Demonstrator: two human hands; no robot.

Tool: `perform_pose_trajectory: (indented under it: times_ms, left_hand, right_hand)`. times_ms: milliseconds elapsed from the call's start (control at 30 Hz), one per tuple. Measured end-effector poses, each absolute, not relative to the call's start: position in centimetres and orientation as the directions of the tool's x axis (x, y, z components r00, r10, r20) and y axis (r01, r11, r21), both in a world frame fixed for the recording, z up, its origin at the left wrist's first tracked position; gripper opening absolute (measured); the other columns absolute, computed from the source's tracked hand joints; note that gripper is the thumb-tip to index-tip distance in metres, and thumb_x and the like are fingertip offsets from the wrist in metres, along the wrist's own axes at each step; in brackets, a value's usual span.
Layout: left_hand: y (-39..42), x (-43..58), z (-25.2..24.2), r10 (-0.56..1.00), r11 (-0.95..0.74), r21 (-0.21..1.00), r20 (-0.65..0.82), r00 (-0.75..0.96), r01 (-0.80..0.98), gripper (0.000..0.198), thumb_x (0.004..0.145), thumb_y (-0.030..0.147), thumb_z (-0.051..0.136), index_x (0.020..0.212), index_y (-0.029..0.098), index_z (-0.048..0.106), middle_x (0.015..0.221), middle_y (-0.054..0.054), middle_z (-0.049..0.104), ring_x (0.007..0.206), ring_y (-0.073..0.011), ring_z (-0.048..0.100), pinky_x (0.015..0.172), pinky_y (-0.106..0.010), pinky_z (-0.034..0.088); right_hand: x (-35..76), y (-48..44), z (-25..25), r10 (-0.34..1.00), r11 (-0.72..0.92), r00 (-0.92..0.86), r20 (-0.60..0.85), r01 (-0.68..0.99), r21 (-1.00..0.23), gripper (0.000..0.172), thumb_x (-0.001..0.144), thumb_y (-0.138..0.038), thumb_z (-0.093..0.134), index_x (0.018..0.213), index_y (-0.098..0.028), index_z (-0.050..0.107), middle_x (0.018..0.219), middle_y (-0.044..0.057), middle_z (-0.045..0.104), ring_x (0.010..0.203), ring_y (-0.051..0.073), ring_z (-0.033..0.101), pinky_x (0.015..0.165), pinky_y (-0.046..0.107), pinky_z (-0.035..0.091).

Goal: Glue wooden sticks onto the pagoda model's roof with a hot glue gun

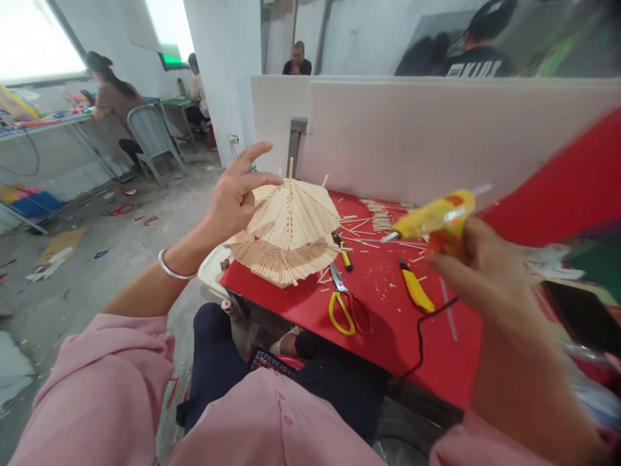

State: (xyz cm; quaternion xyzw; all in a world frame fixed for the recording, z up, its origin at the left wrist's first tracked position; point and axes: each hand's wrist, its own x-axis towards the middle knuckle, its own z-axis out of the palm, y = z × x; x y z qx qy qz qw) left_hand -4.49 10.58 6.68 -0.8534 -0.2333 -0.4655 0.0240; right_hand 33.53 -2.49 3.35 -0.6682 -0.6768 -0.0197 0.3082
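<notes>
My left hand [233, 197] is at the upper left side of a pagoda-like roof model [288, 223] built of thin wooden sticks. Its index finger stretches out above the roof, and another fingertip is at the peak; whether it touches is unclear. My right hand [490, 265], slightly blurred, grips a yellow hot glue gun [436, 217] over the red table [383, 314], its nozzle pointing left toward the model. A black cord [421, 343] runs down from this side. The model has two tiers, with one stick standing up from its peak.
Scissors [343, 304] with yellow and red handles, a yellow utility knife [416, 288] and a black-and-yellow cutter [343, 252] lie on the table. Loose sticks [383, 217] are scattered behind. At right is a phone [582, 314]. A pale panel [436, 136] stands behind. People sit farther off.
</notes>
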Motion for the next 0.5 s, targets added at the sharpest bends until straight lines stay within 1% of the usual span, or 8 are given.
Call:
perform_pose_trajectory:
  times_ms: [33,67,100,133,200,267,367,500]
  left_hand:
    - [10.6,-4.3,6.5,0.380,-0.890,0.187,0.809,0.449,0.417,0.032,0.096,0.014,0.048,0.111,0.029,0.072,0.155,-0.001,0.051,0.149,-0.0279,0.044,0.121,-0.056,0.042]
    - [10.6,-4.2,6.3,0.390,-0.885,0.195,0.807,0.444,0.424,0.033,0.095,0.013,0.049,0.112,0.030,0.072,0.157,0.000,0.049,0.152,-0.0290,0.040,0.122,-0.057,0.040]
    - [10.6,-4.2,6.0,0.404,-0.875,0.200,0.803,0.439,0.440,0.034,0.093,0.012,0.050,0.112,0.030,0.072,0.159,0.002,0.047,0.154,-0.0298,0.035,0.123,-0.059,0.038]
    - [10.6,-4.3,5.8,0.416,-0.865,0.201,0.801,0.431,0.460,0.036,0.091,0.011,0.051,0.112,0.031,0.071,0.159,0.003,0.046,0.155,-0.0305,0.033,0.125,-0.060,0.035]
    - [10.6,-4.9,5.1,0.415,-0.850,0.188,0.814,0.407,0.492,0.040,0.086,0.008,0.053,0.111,0.033,0.072,0.159,0.004,0.047,0.155,-0.0309,0.032,0.127,-0.063,0.031]
    - [10.6,-5.7,4.6,0.392,-0.842,0.163,0.840,0.375,0.515,0.043,0.084,0.006,0.053,0.109,0.034,0.073,0.156,0.004,0.050,0.153,-0.0311,0.035,0.126,-0.064,0.031]
    - [10.1,-7.0,4.0,0.388,-0.824,0.151,0.853,0.350,0.545,0.042,0.083,0.005,0.054,0.108,0.034,0.072,0.154,0.002,0.052,0.150,-0.0322,0.040,0.124,-0.067,0.034]
    - [9.2,-7.8,3.9,0.426,-0.822,0.186,0.829,0.363,0.539,0.036,0.085,0.009,0.060,0.109,0.033,0.070,0.157,0.001,0.049,0.152,-0.0343,0.037,0.125,-0.067,0.031]
  right_hand:
    - [31.7,-1.6,5.4,0.875,0.102,0.094,0.475,0.923,-0.372,0.025,0.074,-0.048,0.053,0.089,-0.029,0.046,0.076,0.000,0.054,0.065,0.023,0.056,0.057,0.037,0.045]
    - [29.8,-0.6,7.1,0.850,0.114,0.072,0.521,0.942,-0.315,0.032,0.071,-0.053,0.057,0.087,-0.028,0.045,0.078,0.001,0.056,0.069,0.024,0.057,0.062,0.040,0.048]
    - [28.1,0.4,8.3,0.816,0.117,0.043,0.576,0.964,-0.238,0.040,0.072,-0.060,0.059,0.091,-0.028,0.047,0.082,0.002,0.058,0.074,0.025,0.059,0.068,0.042,0.050]
    - [26.6,1.5,9.1,0.771,0.094,0.033,0.636,0.982,-0.164,0.043,0.076,-0.063,0.056,0.096,-0.026,0.050,0.087,0.005,0.060,0.079,0.026,0.060,0.071,0.043,0.051]
    - [24.5,3.5,9.7,0.718,0.042,-0.005,0.696,0.998,-0.037,0.051,0.084,-0.063,0.052,0.112,-0.020,0.054,0.103,0.011,0.063,0.086,0.027,0.063,0.073,0.042,0.051]
    - [23.3,5.0,9.5,0.692,0.033,-0.071,0.718,0.997,0.066,0.057,0.088,-0.060,0.051,0.124,-0.015,0.053,0.113,0.014,0.062,0.088,0.027,0.064,0.070,0.038,0.049]
    - [22.8,5.9,9.1,0.682,0.085,-0.177,0.709,0.983,0.163,0.055,0.094,-0.055,0.049,0.130,-0.014,0.053,0.114,0.016,0.061,0.089,0.026,0.063,0.070,0.036,0.047]
    - [22.5,5.9,9.4,0.709,0.096,-0.217,0.671,0.972,0.213,0.052,0.097,-0.052,0.046,0.133,-0.016,0.053,0.114,0.017,0.061,0.090,0.027,0.062,0.071,0.036,0.047]
